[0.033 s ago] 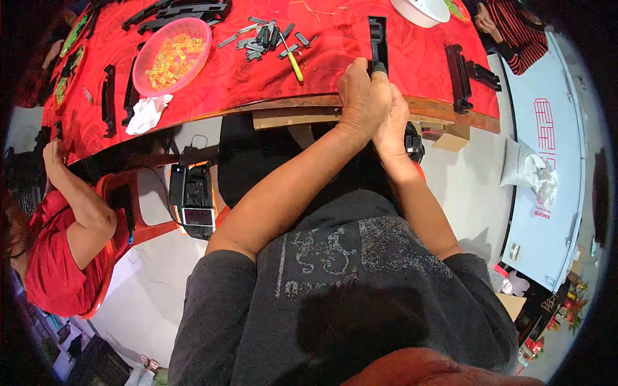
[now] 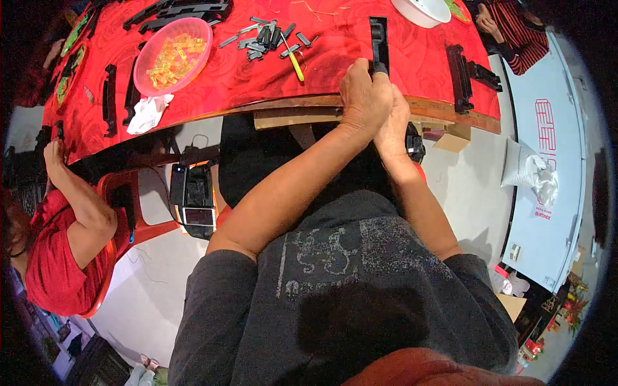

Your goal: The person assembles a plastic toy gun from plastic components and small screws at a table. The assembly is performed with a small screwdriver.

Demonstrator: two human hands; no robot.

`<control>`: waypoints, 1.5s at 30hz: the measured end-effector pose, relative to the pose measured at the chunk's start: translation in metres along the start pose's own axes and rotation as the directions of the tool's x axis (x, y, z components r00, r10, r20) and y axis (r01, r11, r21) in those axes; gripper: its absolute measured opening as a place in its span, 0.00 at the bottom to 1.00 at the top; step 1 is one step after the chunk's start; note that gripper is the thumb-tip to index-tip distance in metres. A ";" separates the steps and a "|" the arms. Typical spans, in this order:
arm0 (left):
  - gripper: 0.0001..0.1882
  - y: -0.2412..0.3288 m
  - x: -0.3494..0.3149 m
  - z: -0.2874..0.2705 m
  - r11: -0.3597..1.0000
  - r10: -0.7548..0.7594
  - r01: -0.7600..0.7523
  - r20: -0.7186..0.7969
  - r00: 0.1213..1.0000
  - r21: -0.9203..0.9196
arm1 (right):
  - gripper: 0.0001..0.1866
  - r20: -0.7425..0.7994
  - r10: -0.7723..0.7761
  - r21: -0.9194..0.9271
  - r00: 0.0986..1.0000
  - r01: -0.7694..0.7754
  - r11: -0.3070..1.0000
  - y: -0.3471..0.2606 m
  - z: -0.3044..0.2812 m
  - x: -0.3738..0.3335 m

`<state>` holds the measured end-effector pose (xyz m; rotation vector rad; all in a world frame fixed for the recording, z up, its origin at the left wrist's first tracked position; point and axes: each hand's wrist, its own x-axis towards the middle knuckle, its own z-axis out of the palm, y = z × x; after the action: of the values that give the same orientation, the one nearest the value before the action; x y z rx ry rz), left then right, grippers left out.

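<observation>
Landmark: a pink plastic bowl (image 2: 195, 28), holding a heap of translucent yellow pieces (image 2: 177, 58), on a table under a red rose-patterned cloth (image 2: 251, 77).

Well right of the bowl, the wearer's two bare hands met at the table edge. Left hand (image 2: 364, 93): fingers curled closed about the near end of a narrow black slotted part (image 2: 378, 38). Right hand (image 2: 397, 116): pressed against the left, fingers bent; its grip was hidden, so could not tell whether it had hold of anything. The black slotted part pointed away from the wearer, lying well right of the bowl.

Between bowl and hands: a loose pile of small dark grey strips (image 2: 261, 40), with a yellow-handled tool (image 2: 295, 63) at its near right side. Just below the bowl, touching or nearly so: a crumpled white tissue (image 2: 148, 114). Left of the bowl, a long black bracket (image 2: 109, 103); above it, a stack of similar black lengths (image 2: 187, 11). Far right of the bowl: another black bracket (image 2: 458, 77) and, farther up, a white basin (image 2: 425, 11).

A co-worker in a red shirt (image 2: 61, 257) sat below left of the bowl, one hand (image 2: 55, 151) at the table edge.
</observation>
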<state>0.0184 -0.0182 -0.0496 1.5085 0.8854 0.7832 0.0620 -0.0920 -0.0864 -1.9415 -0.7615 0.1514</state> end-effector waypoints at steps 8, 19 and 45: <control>0.17 -0.001 0.006 -0.001 0.991 -0.137 0.137 -0.014 0.991 -0.011 | 0.13 0.012 -0.027 0.027 1.000 0.027 0.999 -0.001 0.004 -0.004; 0.17 -0.030 0.011 0.012 0.938 -0.183 0.170 -0.017 0.983 -0.302 | 0.10 0.026 -0.060 -0.102 0.998 0.063 0.993 -0.002 0.005 -0.007; 0.14 -0.032 0.042 -0.102 0.693 0.355 -0.315 0.074 0.932 0.648 | 0.20 0.009 0.120 -0.107 0.993 -0.119 0.987 0.026 -0.023 0.024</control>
<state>-0.0524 0.0695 -0.0695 2.3366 0.9955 0.8218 0.1018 -0.1038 -0.0918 -2.0900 -0.6750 0.2025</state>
